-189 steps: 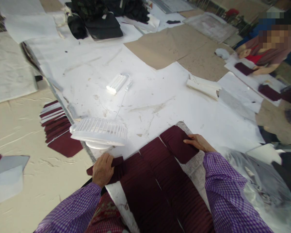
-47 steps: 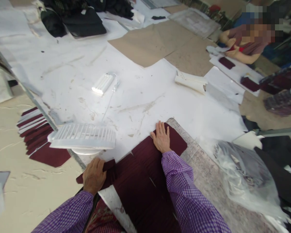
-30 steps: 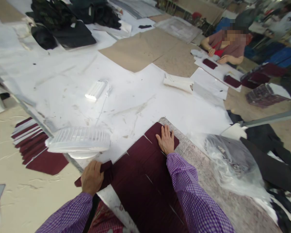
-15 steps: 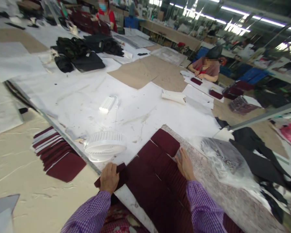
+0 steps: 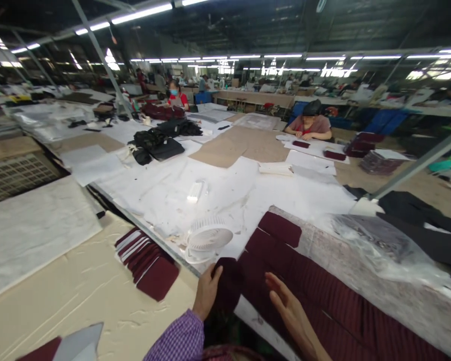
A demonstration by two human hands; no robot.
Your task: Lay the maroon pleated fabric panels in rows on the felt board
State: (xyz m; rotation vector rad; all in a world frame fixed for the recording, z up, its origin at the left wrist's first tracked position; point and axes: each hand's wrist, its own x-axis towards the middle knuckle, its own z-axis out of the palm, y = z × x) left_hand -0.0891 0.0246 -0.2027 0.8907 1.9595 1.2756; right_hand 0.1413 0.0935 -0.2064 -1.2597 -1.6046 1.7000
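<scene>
My left hand (image 5: 207,292) grips a dark maroon fabric piece (image 5: 228,283) by its left edge, thumb on top, and the piece is held up near the table's front edge. Fingers apart, my right hand (image 5: 285,303) hovers over the rows of maroon fabric pieces (image 5: 315,281), holding nothing. Those pieces overlap in long rows on a speckled grey-brown sheet (image 5: 319,240). One single maroon piece (image 5: 280,228) lies at the far end of the rows. Just beyond my left hand stands a small white fan (image 5: 210,238).
Left of the table edge, a fanned stack of maroon and white pieces (image 5: 154,271) rests on a cream surface (image 5: 135,326). Clear plastic wrap (image 5: 376,245) and black fabric (image 5: 417,220) lie at right. Across the table, a co-worker (image 5: 310,123) handles maroon pieces. A slanted metal pole (image 5: 421,163) stands at right.
My view has tilted up and swung left. My left hand has raised the maroon piece and turned it. My right hand has drawn back from the far single piece.
</scene>
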